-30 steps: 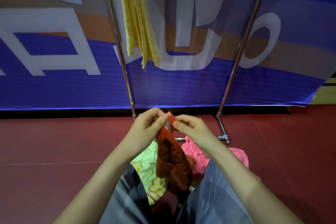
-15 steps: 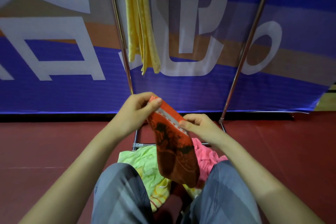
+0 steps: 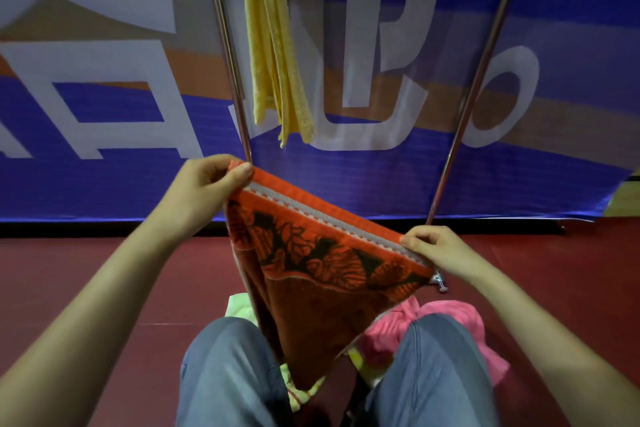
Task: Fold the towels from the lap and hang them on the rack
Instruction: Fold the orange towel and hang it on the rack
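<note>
An orange towel [image 3: 311, 274] with a dark leaf pattern and a grey stripe hangs stretched between my hands above my lap. My left hand [image 3: 204, 187] pinches its upper left corner, held higher. My right hand [image 3: 436, 250] pinches the other top corner, lower and to the right. The towel's lower end droops between my knees. A pink towel [image 3: 446, 326] lies on my right thigh and a light green towel [image 3: 239, 303] peeks out by my left knee. A folded yellow towel [image 3: 273, 45] hangs on the metal rack [image 3: 481, 73] ahead.
The rack's two chrome uprights stand on a dark red floor [image 3: 86, 281] just beyond my knees. Behind it a blue banner [image 3: 398, 184] with white and tan lettering fills the background. My legs in grey trousers [image 3: 225, 367] take up the bottom of the view.
My hands have moved apart along the orange towel's top edge, spreading it out wide. The left hand rose; the right slid out to the right.
</note>
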Available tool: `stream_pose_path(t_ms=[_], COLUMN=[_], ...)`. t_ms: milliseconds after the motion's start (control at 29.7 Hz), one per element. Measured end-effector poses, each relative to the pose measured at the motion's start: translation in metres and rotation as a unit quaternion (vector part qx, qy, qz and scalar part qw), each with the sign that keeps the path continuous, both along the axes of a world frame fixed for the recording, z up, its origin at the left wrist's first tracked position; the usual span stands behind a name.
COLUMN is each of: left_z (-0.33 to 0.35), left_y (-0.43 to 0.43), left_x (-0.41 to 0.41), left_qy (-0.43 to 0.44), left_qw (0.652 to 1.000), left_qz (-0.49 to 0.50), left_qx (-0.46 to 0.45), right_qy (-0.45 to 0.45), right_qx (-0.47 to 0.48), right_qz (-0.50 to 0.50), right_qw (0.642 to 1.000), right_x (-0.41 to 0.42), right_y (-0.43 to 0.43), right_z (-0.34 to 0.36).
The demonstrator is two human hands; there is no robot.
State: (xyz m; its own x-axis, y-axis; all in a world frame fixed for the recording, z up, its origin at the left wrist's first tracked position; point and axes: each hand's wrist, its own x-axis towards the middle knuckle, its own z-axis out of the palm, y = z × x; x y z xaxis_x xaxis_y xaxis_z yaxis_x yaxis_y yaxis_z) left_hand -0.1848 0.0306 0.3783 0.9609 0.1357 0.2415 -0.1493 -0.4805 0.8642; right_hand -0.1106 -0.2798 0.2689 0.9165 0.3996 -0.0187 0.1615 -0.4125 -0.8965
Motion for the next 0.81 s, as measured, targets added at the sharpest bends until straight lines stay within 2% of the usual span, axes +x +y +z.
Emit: stream_pose_path(t_ms=[101,236,505,640,808], left_z=[-0.016,-0.046,-0.077,-0.087,-0.084], left_y=[-0.008,-0.038,-0.094,-0.088,-0.09], left_x=[-0.002,-0.007,-0.011,-0.014,-0.016], left_qy=[0.011,0.02,0.018,0.023,0.024], left_qw=[0.999,0.999,0.994,0.996,0.993], left_qz=[0.027,0.02,-0.001,0.0,-0.024], left_qx=[-0.023,-0.04,-0.109,-0.084,-0.109], right_qy=[-0.003,-0.005,0.078,0.089,0.095], right_qx=[0.04,0.082,0.169,0.161,0.158], right_qz=[-0.029,-0.018,0.028,0.061,0.064], right_qw=[0.999,0.996,0.982,0.981,0.981], right_x=[0.001,-0.005,-0.024,-0.031,-0.033], right_y=[0.005,0.028,0.079,0.081,0.082], right_z=[0.003,0.013,0.021,0.023,0.024])
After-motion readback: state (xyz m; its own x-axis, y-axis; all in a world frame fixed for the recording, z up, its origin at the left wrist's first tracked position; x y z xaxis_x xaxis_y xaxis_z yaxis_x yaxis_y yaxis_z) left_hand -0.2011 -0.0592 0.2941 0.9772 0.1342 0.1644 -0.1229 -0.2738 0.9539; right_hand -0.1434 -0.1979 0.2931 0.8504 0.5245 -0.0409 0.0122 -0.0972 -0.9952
